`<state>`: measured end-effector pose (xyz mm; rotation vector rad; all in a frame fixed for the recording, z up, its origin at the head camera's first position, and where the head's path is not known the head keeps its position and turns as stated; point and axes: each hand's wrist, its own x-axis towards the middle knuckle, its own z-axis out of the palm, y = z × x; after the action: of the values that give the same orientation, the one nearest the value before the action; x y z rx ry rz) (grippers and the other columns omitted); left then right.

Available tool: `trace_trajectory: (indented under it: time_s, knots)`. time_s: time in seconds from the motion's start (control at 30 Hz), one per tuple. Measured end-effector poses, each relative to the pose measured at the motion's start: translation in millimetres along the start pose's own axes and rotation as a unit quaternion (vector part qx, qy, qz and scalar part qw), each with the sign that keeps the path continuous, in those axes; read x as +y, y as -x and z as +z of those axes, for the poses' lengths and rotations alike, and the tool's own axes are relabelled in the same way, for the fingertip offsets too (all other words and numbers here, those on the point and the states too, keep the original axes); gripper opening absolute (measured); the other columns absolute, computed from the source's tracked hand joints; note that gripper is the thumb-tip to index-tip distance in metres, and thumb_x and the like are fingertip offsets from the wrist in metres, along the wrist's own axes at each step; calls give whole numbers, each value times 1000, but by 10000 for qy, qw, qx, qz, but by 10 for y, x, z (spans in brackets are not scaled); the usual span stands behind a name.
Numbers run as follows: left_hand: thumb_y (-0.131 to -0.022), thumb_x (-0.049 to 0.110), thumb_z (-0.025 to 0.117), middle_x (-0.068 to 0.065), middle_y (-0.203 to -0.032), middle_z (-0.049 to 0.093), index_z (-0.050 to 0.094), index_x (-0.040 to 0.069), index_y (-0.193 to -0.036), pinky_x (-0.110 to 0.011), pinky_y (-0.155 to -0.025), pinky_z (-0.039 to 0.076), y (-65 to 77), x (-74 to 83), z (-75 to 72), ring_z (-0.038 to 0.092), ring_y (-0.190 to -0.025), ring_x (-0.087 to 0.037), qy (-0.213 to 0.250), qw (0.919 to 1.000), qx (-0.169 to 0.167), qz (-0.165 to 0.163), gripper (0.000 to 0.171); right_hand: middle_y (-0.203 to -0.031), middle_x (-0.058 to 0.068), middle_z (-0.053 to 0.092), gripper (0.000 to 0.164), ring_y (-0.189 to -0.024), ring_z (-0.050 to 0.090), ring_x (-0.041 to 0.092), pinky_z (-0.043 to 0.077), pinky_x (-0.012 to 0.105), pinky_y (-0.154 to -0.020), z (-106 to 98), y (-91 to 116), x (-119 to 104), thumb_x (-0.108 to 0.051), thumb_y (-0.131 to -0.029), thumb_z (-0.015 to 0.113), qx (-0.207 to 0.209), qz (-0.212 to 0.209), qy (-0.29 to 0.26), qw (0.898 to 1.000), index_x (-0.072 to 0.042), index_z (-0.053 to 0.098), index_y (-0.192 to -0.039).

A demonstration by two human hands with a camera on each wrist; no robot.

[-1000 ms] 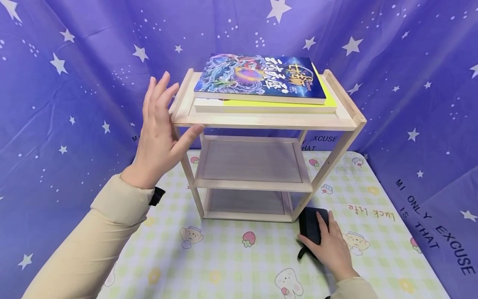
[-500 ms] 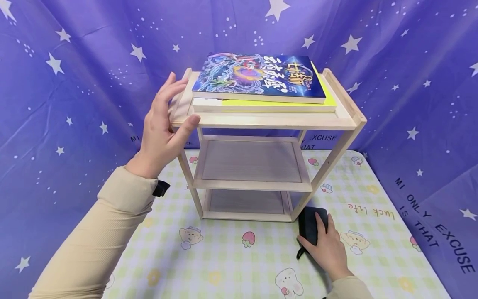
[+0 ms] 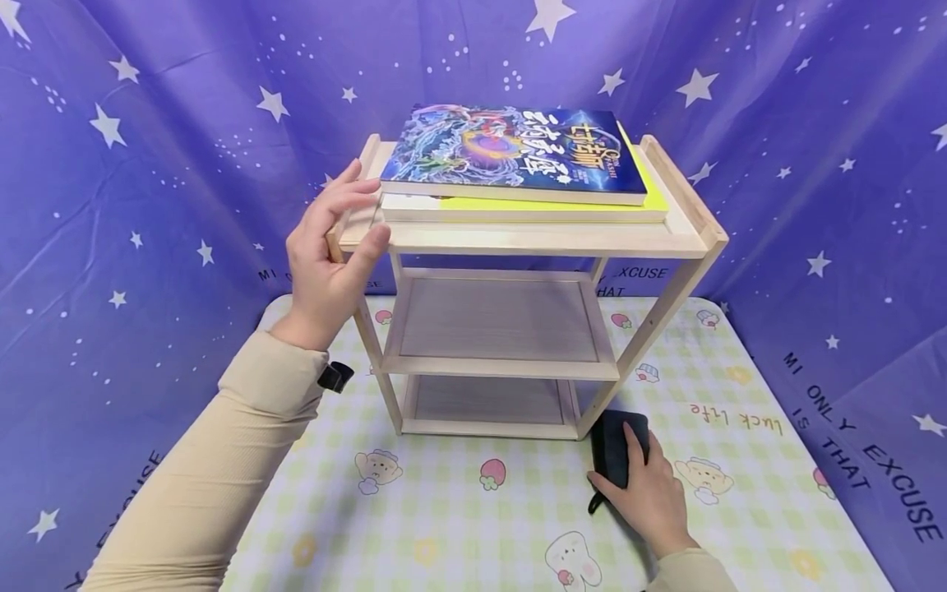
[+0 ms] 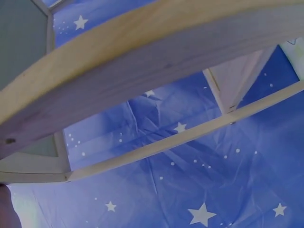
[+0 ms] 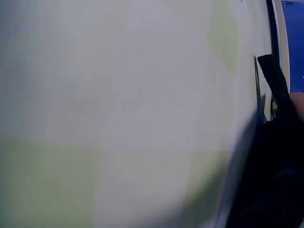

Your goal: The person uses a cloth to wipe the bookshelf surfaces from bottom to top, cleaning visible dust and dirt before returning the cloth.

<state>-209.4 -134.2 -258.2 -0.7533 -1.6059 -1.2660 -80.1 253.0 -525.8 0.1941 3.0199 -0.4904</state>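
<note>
A three-tier wooden shelf point(image 3: 503, 238) stands on the table. My left hand point(image 3: 325, 255) is at its upper left corner, the fingers bent over the side rail and the thumb by the front edge. Close up, the left wrist view shows a pale side rail point(image 4: 152, 61) of the shelf. By the shelf's right front leg lies a small black case point(image 3: 611, 448) with a short strap point(image 3: 595, 500). My right hand point(image 3: 654, 497) holds the case, thumb at its left side and fingers across its top. In the right wrist view the black strap point(image 5: 274, 78) sticks up at the right.
On the top tier lies a blue illustrated book point(image 3: 510, 152), stacked on a yellow and white book point(image 3: 562, 212). The lower two tiers show bare panels. A checked tablecloth point(image 3: 414, 526) covers the table. Purple star-printed curtains point(image 3: 185, 164) hang close around three sides.
My left hand has come down and slightly right onto the shelf's corner, its raised fingers now bent over the rail. The right hand and the black case have hardly moved.
</note>
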Motion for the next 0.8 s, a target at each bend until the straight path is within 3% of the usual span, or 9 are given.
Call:
trace_trajectory:
  time_s: [0.2, 0.6, 0.8]
  knots:
    - [-89, 53, 66, -26, -106, 70, 62, -7, -90, -45, -114, 41, 33, -14, 31, 60, -123, -36, 24, 9998, 201, 89, 60, -148, 39, 28, 96, -123, 42, 61, 42, 71, -88, 15, 8, -6, -55, -86, 66, 49, -38, 23, 10000, -5, 23, -156]
    - [-91, 48, 65, -27, -96, 66, 57, -9, -85, -46, -112, 42, 55, -23, 72, 60, -118, -39, 133, 9990, 400, 133, 58, -142, 38, 37, 79, -114, 50, 58, 47, 68, -81, -1, 15, 58, -34, -88, 68, 543, -353, -163, 9978, -5, 33, -152]
    - [-91, 46, 65, -27, -96, 65, 55, -10, -84, -47, -112, 41, 60, -26, 85, 59, -118, -39, 179, 9987, 459, 118, 57, -141, 37, 37, 80, -113, 51, 56, 49, 66, -81, -58, -9, 40, -33, -87, 67, 262, -206, -209, 9992, -6, 31, -153]
